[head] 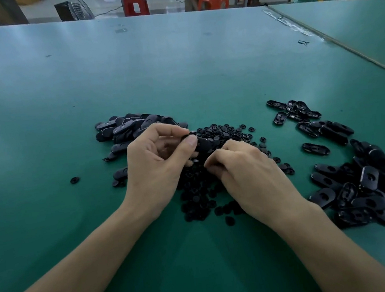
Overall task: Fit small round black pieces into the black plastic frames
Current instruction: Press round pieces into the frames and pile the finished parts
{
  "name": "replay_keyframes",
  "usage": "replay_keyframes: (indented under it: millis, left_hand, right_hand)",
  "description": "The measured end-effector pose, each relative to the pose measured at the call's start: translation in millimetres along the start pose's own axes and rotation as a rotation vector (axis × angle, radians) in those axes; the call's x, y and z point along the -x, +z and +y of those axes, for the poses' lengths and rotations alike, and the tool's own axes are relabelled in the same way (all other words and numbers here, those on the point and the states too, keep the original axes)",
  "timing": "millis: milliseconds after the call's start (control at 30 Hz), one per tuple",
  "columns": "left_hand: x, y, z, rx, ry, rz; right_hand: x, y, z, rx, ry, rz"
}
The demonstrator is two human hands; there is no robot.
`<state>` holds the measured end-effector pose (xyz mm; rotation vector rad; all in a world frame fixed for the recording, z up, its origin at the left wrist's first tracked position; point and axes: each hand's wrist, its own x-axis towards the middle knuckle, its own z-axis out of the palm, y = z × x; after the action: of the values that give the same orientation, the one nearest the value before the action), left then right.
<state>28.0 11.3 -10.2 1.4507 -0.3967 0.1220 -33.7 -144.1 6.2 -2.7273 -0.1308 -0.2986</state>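
Green table (176,63), both forearms in from the near edge. Left hand (157,162) raised just above the surface, thumb and curled fingers pinching one black frame (204,143) by its end. Right hand (247,168) knuckles up, fingers curled down into the pile of round pieces (221,131) at centre; whether it has hold of one, cannot tell. Left heap of frames (124,128) lies just beyond the left hand. Right heap of frames (366,187) sprawls well apart to the right. A stray round piece (74,180) sits alone at left.

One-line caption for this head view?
Left hand grips a black frame above the round-piece pile; right hand curled over it.
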Motion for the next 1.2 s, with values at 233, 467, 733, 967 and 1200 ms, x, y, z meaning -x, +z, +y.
replay_keyframes:
  millis: [233,467,733,967,1200]
  left_hand:
    - [-1.1,1.1,3.9,0.093,-0.050,0.026]
    - [-1.1,2.6,3.9,0.118,-0.087,0.054]
    - [2.1,3.0,5.2,0.024,-0.070,-0.015]
    - [5.9,3.9,9.2,-0.049,-0.051,-0.101]
    - [5.5,4.5,12.5,-0.090,-0.035,-0.131]
  right_hand:
    - [-0.5,-0.4,0.7,-0.136,0.062,0.148]
    - [1.1,-0.8,6.3,-0.170,0.094,0.169]
    - [0.0,-5.2,2.9,-0.493,0.069,0.396]
    - [-0.9,-4.6,-2.4,-0.771,0.108,0.346]
    - [-1.6,1.6,-1.9,-0.750,0.139,0.329]
